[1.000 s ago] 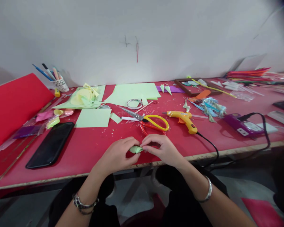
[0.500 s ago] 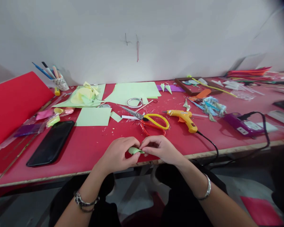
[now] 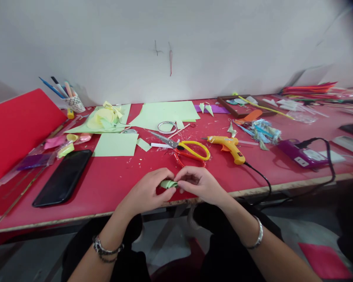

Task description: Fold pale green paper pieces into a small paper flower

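Observation:
A small rolled piece of light green paper sits between my two hands, just above the table's front edge. My left hand is closed around its left part, thumb below and fingers above. With thumb and fingertips, my right hand pinches its right end. Fingers cover both ends of the roll. Just beyond my hands lie scissors with one yellow and one red handle, blades partly apart. Right of them rests a yellow hot glue gun. Two small green paper cones lie farther back.
Light green sheets and a tape roll lie behind the scissors. A black phone is at left, near a pen cup. At right are tassels, a purple power strip and the glue gun's cord.
The green paper has turned a little between my fingers and shows more spiral layers. Both hands have shifted only slightly. Everything on the table lies as before.

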Demonstrator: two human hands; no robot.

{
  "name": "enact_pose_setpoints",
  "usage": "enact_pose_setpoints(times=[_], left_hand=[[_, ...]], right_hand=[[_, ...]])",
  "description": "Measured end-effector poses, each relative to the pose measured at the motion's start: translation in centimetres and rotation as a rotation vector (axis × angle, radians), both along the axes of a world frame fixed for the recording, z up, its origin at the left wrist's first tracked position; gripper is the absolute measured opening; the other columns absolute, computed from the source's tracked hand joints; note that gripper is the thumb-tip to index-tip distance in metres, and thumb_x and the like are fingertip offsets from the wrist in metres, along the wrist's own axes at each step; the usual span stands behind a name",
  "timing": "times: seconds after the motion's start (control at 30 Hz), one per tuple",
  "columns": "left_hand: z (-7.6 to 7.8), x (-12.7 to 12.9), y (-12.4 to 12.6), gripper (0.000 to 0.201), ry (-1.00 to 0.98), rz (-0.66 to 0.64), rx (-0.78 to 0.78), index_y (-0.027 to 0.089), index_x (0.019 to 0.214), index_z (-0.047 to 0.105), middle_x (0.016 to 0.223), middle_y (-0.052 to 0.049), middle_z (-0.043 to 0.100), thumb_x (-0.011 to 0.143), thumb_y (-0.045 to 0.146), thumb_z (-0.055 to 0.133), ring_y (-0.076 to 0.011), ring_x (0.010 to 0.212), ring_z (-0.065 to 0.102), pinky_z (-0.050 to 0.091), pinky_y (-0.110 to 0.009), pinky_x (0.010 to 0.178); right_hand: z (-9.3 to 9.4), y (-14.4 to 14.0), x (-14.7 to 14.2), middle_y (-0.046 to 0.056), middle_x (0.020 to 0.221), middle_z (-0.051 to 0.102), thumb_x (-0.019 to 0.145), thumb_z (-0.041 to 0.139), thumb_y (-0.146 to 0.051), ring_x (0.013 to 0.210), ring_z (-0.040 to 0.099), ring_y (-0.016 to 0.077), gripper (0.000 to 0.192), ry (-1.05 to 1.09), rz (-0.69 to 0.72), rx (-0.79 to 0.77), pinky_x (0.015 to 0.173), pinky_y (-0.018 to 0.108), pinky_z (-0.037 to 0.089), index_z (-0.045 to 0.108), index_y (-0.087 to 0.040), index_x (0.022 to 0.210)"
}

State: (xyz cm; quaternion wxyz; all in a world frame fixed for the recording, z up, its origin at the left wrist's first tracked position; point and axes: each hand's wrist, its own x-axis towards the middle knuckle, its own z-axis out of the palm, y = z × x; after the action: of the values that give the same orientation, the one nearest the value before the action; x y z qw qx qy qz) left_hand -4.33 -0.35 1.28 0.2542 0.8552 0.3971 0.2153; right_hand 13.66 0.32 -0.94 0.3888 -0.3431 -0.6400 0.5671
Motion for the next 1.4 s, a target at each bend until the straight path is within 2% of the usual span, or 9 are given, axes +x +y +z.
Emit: enact_pose_setpoints(times=[0.4, 0.63, 0.83, 1.07, 1.23, 1.4], left_hand=[[-0.4, 0.3, 0.1, 0.015, -0.066, 0.054, -0.107, 0.017, 0.093, 0.049, 0.08, 0.0, 0.055, 0.083, 0.024, 0.041, -0.0114, 0.069, 0.049, 0.039, -0.022, 0.063], [-0.8, 0.8, 0.0, 0.025, -0.174, 0.104, -0.168, 0.018, 0.104, 0.047, 0.096, -0.003, 0.057, 0.086, 0.033, 0.039, -0.0148, 0.085, 0.053, 0.041, -0.025, 0.073], [-1.1, 1.0, 0.0, 0.024, -0.233, 0.139, -0.197, 0.018, 0.101, 0.047, 0.087, -0.001, 0.056, 0.087, 0.035, 0.037, -0.0135, 0.078, 0.052, 0.042, -0.025, 0.07], [-1.1, 1.5, -0.1, 0.025, -0.323, 0.163, -0.283, 0.018, 0.096, 0.048, 0.07, 0.002, 0.052, 0.088, 0.037, 0.034, -0.011, 0.065, 0.05, 0.042, -0.023, 0.062], [-1.2, 1.6, -0.2, 0.027, -0.315, 0.181, -0.281, 0.018, 0.1, 0.047, 0.075, 0.0, 0.052, 0.088, 0.038, 0.033, -0.0106, 0.064, 0.048, 0.04, -0.022, 0.059], [-1.5, 1.8, -0.2, 0.027, -0.361, 0.179, -0.305, 0.019, 0.104, 0.044, 0.081, -0.002, 0.054, 0.089, 0.036, 0.03, -0.0119, 0.071, 0.052, 0.043, -0.023, 0.062]], right_hand=[[-0.1, 0.2, -0.3, -0.002, 0.07, 0.056, 0.074, 0.055, -0.018, 0.058, 0.053, 0.0075, 0.004, 0.092, -0.121, -0.024, 0.058, 0.021, 0.046, 0.055, -0.017, 0.077], [-0.6, 0.2, -0.5, -0.001, 0.076, 0.055, 0.073, 0.057, -0.02, 0.066, 0.053, 0.0091, 0.013, 0.142, -0.131, -0.024, 0.059, 0.021, 0.046, 0.052, -0.019, 0.085], [-0.6, 0.2, -0.6, -0.002, 0.071, 0.056, 0.075, 0.057, -0.021, 0.063, 0.056, 0.0088, 0.012, 0.173, -0.111, -0.019, 0.06, 0.021, 0.047, 0.05, -0.019, 0.084], [-0.5, 0.2, -0.6, -0.002, 0.069, 0.053, 0.074, 0.058, -0.022, 0.061, 0.053, 0.0084, 0.013, 0.148, -0.153, 0.005, 0.058, 0.022, 0.045, 0.05, -0.019, 0.084], [-0.6, 0.1, -0.6, -0.001, 0.072, 0.054, 0.075, 0.056, -0.02, 0.065, 0.054, 0.0093, 0.014, 0.136, -0.157, 0.057, 0.062, 0.023, 0.045, 0.05, -0.019, 0.087], [-0.7, -0.1, -0.7, 0.0, 0.077, 0.053, 0.077, 0.054, -0.019, 0.069, 0.053, 0.0099, 0.017, 0.101, -0.188, 0.142, 0.065, 0.023, 0.046, 0.048, -0.02, 0.093]])
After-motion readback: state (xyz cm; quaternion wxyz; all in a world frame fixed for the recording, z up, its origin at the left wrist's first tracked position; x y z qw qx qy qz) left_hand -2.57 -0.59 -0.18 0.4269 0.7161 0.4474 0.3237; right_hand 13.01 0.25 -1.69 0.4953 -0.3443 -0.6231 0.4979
